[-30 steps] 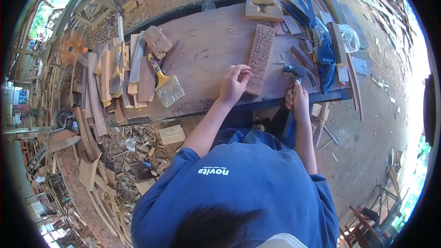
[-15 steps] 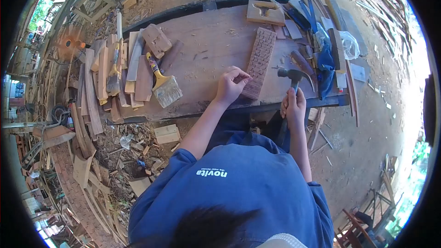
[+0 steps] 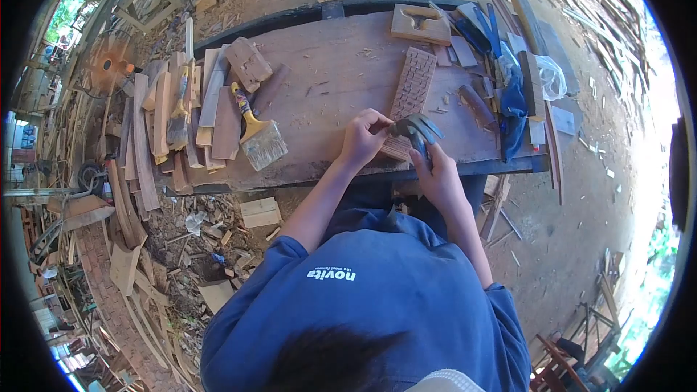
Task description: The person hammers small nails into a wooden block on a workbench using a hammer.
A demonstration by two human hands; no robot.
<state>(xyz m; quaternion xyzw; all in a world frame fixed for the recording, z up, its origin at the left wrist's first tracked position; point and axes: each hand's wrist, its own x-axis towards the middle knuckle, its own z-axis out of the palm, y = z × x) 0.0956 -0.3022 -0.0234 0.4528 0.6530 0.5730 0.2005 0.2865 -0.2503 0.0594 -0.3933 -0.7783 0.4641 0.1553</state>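
On the bench, a narrow wooden block [image 3: 414, 83] lies lengthwise away from me, its top covered in rows of small nail-like bits. My left hand [image 3: 363, 134] is closed in a pinch at the block's left edge, on what looks like a small nail, mostly hidden by the fingertips. My right hand [image 3: 438, 174] grips a claw hammer [image 3: 416, 131] close below its head. The hammer head overlaps the near part of the block, its face right by my left fingertips and its claw pointing right.
Left on the bench [image 3: 319, 51] lie a wide paintbrush [image 3: 263, 141], another brush [image 3: 178, 120] and several wood strips [image 3: 145, 145]. A hollowed wooden block [image 3: 421, 24] sits at the back. Blue cloth [image 3: 514, 101], a plastic bag [image 3: 552, 76] and offcuts crowd the right end.
My right hand has brought the hammer left and over the block, to my left fingertips. My left hand stays nearly in place with its pinch kept.
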